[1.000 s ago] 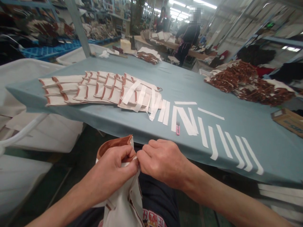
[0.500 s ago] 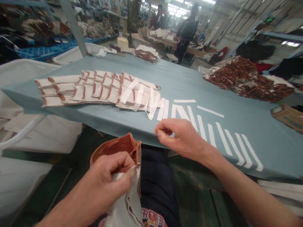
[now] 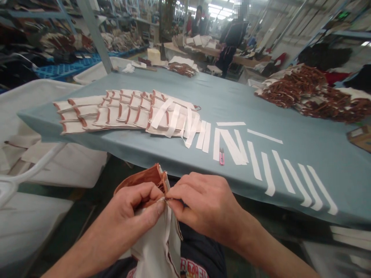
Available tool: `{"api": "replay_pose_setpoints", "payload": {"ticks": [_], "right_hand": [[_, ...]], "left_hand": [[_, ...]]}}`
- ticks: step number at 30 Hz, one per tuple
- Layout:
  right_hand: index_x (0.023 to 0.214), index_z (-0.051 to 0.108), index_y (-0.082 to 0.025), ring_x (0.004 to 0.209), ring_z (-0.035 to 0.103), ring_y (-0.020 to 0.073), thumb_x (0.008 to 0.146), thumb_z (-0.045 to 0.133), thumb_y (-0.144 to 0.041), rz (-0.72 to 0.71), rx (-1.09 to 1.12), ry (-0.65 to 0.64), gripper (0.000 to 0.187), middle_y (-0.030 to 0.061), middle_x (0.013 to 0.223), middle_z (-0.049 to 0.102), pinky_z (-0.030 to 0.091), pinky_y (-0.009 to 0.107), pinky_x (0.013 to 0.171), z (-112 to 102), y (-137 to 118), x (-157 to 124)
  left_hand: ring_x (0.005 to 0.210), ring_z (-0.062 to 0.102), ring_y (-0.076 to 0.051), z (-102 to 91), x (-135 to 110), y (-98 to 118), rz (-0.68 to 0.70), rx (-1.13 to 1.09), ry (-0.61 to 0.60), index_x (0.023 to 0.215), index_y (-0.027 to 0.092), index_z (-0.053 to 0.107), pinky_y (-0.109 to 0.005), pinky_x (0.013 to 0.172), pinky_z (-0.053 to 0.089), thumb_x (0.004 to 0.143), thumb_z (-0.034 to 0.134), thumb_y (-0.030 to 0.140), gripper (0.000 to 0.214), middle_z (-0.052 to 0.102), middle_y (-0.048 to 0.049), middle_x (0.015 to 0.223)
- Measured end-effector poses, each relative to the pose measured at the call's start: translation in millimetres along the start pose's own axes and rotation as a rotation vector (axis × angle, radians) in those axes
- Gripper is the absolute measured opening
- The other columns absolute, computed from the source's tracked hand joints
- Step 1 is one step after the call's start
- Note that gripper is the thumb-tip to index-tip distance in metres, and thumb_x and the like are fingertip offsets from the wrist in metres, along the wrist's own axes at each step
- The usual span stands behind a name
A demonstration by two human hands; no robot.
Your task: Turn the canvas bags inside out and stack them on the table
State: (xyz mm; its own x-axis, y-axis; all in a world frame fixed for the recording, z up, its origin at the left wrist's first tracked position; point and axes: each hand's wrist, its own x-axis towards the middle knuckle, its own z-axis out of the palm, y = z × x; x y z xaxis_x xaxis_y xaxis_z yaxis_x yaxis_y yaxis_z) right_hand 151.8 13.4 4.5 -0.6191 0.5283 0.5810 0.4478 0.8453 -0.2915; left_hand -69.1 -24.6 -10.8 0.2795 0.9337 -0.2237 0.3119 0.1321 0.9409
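A cream fabric pouch (image 3: 150,247) with a brown lining hangs over my lap, its open mouth upward. My left hand (image 3: 136,216) pinches its rim near the side seam. Against the same seam, my right hand (image 3: 203,200) has its thumb and fingertips pressed together at the edge; any small thing between them is hidden. Pink thread snips (image 3: 222,157) lie on the table beyond my right hand, among white strips (image 3: 232,148) laid out in a row.
Cream pieces with brown edging (image 3: 124,110) overlap in rows on the blue-green table (image 3: 208,92). A brown and cream heap (image 3: 313,92) sits at the right, near a cardboard box (image 3: 361,137). White bins (image 3: 43,100) stand left. A person (image 3: 233,38) is in the background.
My right hand has come from the table edge down and left to the pouch's seam. The pink snips now show on the table. My left hand keeps its pinch.
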Motion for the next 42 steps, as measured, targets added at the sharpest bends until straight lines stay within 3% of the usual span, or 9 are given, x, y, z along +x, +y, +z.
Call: {"api": "replay_pose_setpoints", "payload": {"ticks": [6,12,16,19,23,27,30,34,42], "right_hand": [[0.079,0.067,-0.02,0.061,0.06,0.0171,0.108,0.059,-0.007,-0.136,-0.206,-0.197,0.033,0.0001,0.072,0.069,0.044,0.034,0.058,-14.5,-6.0,4.6],[0.073,0.062,-0.021,0.057,0.055,0.017,0.104,0.059,-0.006,-0.109,-0.274,-0.224,0.035,0.0008,0.067,0.067,0.039,0.034,0.055,-10.8,-7.1,4.0],[0.075,0.069,-0.019,0.056,0.055,0.0121,0.093,0.065,-0.009,0.165,0.02,-0.221,0.022,-0.0023,0.065,0.069,0.037,0.028,0.056,-5.6,1.9,5.3],[0.077,0.071,-0.017,0.055,0.05,0.0076,0.088,0.067,-0.007,0.436,0.398,-0.388,0.015,-0.0082,0.06,0.06,0.035,0.021,0.056,-7.7,11.0,13.1],[0.078,0.067,-0.017,0.056,0.045,0.0071,0.091,0.066,-0.008,0.538,0.576,-0.495,0.016,-0.0093,0.062,0.054,0.034,0.019,0.053,-15.7,14.2,27.5],[0.075,0.063,-0.018,0.056,0.042,0.0072,0.089,0.066,-0.006,0.515,0.537,-0.446,0.019,-0.0091,0.062,0.052,0.031,0.021,0.054,-25.0,9.0,37.4],[0.075,0.064,-0.018,0.058,0.049,0.0087,0.097,0.063,-0.017,0.558,0.632,-0.423,0.022,-0.0062,0.064,0.059,0.036,0.021,0.056,-24.4,9.1,36.6],[0.084,0.067,-0.018,0.065,0.056,0.0113,0.099,0.063,-0.029,0.678,0.866,-0.299,0.019,-0.0023,0.073,0.066,0.045,0.022,0.061,-7.7,12.3,22.6],[0.094,0.071,-0.018,0.071,0.06,0.0142,0.09,0.067,-0.026,0.672,0.916,-0.188,0.01,0.0012,0.082,0.07,0.049,0.026,0.066,15.2,6.2,3.5]], "left_hand": [[0.062,0.044,-0.013,3.1,2.2,3.0,0.083,0.131,0.028,0.069,0.022,0.055,-0.023,0.055,0.036,0.1,0.059,0.038,0.035,0.05,0.0053,0.067],[0.06,0.048,-0.013,10.5,1.6,3.8,0.184,0.227,0.053,0.068,0.023,0.053,-0.025,0.056,0.036,0.097,0.057,0.028,0.029,0.053,0.0061,0.064],[0.06,0.048,-0.014,10.4,0.9,3.3,0.129,0.158,0.048,0.069,0.022,0.057,-0.024,0.057,0.036,0.095,0.058,0.032,0.028,0.053,0.0059,0.064],[0.064,0.051,-0.014,6.1,1.4,5.9,0.037,0.087,0.018,0.072,0.021,0.064,-0.024,0.059,0.04,0.097,0.06,0.038,0.031,0.056,0.0046,0.068],[0.062,0.05,-0.014,0.5,3.0,10.3,0.1,0.072,0.021,0.07,0.021,0.065,-0.023,0.057,0.04,0.098,0.062,0.036,0.032,0.057,0.0049,0.066],[0.058,0.049,-0.013,-3.7,3.5,13.4,0.198,0.114,0.049,0.068,0.022,0.062,-0.023,0.055,0.039,0.1,0.061,0.032,0.034,0.056,0.0057,0.064],[0.061,0.053,-0.013,-5.2,5.0,14.5,0.234,0.132,0.067,0.068,0.022,0.06,-0.022,0.057,0.041,0.102,0.059,0.032,0.036,0.057,0.0052,0.066],[0.06,0.051,-0.013,-5.3,8.4,10.7,0.221,0.1,0.087,0.068,0.021,0.061,-0.021,0.053,0.038,0.104,0.059,0.035,0.038,0.057,0.0046,0.068],[0.054,0.041,-0.01,-7.7,6.2,-3.0,0.306,0.041,0.064,0.068,0.021,0.054,-0.02,0.048,0.032,0.108,0.061,0.039,0.044,0.045,0.0077,0.064]]}}
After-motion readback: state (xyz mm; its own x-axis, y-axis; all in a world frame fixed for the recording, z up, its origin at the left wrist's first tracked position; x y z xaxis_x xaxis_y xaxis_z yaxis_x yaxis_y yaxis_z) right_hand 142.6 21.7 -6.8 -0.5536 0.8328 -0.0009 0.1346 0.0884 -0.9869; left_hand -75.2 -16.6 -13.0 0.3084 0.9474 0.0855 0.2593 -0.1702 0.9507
